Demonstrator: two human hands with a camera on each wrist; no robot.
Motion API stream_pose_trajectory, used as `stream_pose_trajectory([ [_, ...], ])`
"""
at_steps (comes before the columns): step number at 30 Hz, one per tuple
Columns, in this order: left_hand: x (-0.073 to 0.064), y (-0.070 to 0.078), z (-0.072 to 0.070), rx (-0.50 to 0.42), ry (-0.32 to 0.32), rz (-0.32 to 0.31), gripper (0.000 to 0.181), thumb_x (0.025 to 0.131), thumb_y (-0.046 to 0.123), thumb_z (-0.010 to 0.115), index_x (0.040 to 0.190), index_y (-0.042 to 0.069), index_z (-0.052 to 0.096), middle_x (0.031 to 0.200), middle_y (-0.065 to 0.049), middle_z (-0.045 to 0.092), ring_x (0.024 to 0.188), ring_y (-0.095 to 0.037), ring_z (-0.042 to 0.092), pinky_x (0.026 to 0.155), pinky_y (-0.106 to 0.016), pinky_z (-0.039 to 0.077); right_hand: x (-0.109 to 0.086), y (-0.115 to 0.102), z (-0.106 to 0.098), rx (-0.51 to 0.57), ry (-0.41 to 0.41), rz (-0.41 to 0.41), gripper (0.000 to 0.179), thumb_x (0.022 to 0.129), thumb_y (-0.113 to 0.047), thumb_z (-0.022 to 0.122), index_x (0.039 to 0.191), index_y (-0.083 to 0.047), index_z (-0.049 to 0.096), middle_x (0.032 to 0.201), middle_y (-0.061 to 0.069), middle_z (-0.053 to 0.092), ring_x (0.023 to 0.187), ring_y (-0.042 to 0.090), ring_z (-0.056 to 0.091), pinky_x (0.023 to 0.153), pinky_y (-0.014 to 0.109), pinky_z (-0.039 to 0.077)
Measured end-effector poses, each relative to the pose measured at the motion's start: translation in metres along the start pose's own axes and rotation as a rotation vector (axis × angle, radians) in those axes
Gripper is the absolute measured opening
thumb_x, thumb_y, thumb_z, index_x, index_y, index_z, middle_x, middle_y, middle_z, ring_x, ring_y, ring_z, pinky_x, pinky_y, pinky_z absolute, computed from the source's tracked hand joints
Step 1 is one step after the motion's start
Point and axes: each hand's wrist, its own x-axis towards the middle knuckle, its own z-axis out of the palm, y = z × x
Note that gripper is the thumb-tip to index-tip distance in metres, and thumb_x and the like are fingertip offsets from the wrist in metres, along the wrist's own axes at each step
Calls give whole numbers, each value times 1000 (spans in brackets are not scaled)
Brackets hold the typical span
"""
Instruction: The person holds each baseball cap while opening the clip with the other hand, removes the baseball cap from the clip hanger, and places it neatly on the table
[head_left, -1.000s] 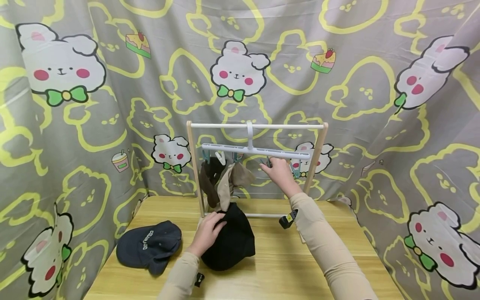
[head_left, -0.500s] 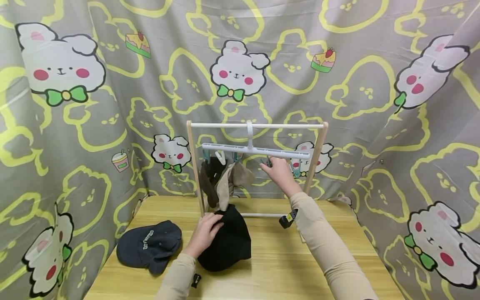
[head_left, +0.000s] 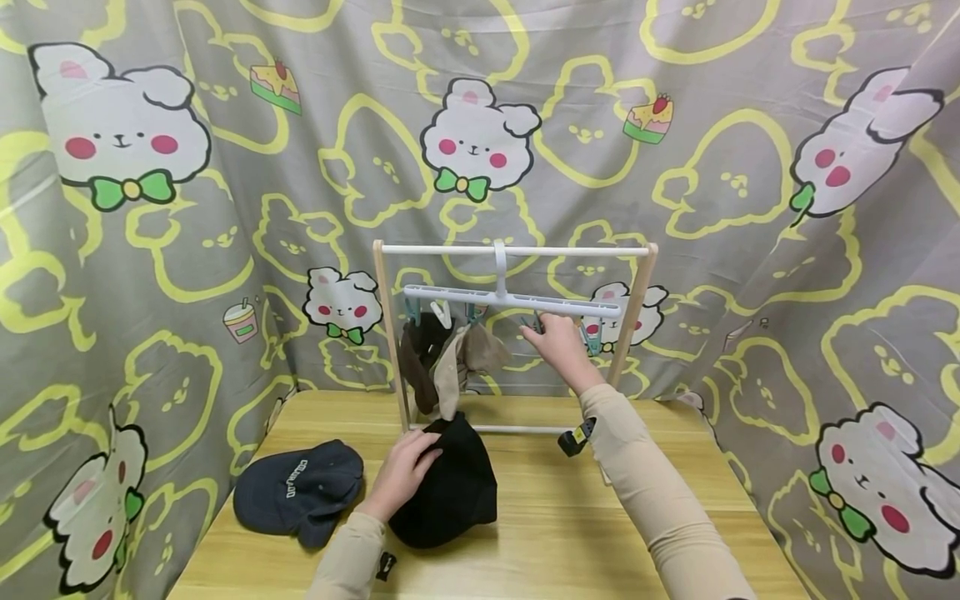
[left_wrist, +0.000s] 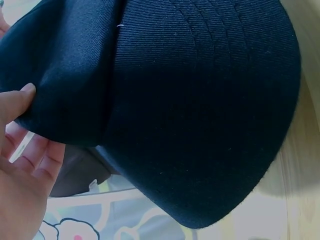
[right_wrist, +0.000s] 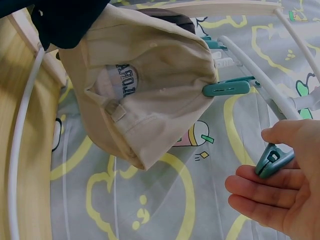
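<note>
My left hand (head_left: 405, 471) pinches the edge of a black cap (head_left: 450, 487), thumb on one face and fingers behind it. In the left wrist view the cap (left_wrist: 200, 110) fills most of the picture, its stitched brim to the right. My right hand (head_left: 558, 346) is raised to the pale blue clip hanger (head_left: 517, 302). There it holds a teal clip (right_wrist: 274, 160) between thumb and fingers, with no cloth in the clip. Left of it a beige cap (right_wrist: 155, 75) hangs from another teal clip (right_wrist: 227, 89). A dark brown cap (head_left: 416, 367) hangs farther left.
A navy cap with white lettering (head_left: 300, 492) lies on the wooden table (head_left: 570, 533) at the left. The hanger hooks over the white top rail (head_left: 442, 251) of a small wooden rack (head_left: 633, 321). Another teal clip (head_left: 592, 337) hangs at its right end. A patterned curtain (head_left: 585, 192) surrounds the table.
My left hand has drifted a little left and toward me with the black cap. My right hand stays at the hanger, and the hanging caps look the same.
</note>
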Motion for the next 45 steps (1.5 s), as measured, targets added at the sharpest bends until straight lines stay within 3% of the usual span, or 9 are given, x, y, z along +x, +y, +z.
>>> stream_pose_trajectory([
  [13,-5,-2,-5,15,27,47,22,83,7,75,101,19,71,89,5,65,82,-11,59,72,-28,51,-2,-4,0,-34,15,15,41,94,-34,63,67,-11,42,59,0,37,50,13,36,48,25,30],
  [34,-8,-1,-18,40,-16,27,20,85,8,73,102,20,71,93,7,66,87,-11,60,76,-29,53,-1,-2,2,-28,16,25,39,94,-33,63,68,-11,44,59,1,39,51,14,38,48,26,31],
  [45,-10,0,-25,54,-16,19,21,84,7,74,102,18,71,87,7,64,82,-9,57,71,-26,52,-1,-1,2,-8,40,-2,41,93,-32,64,66,-11,42,58,0,38,50,14,37,48,26,30],
])
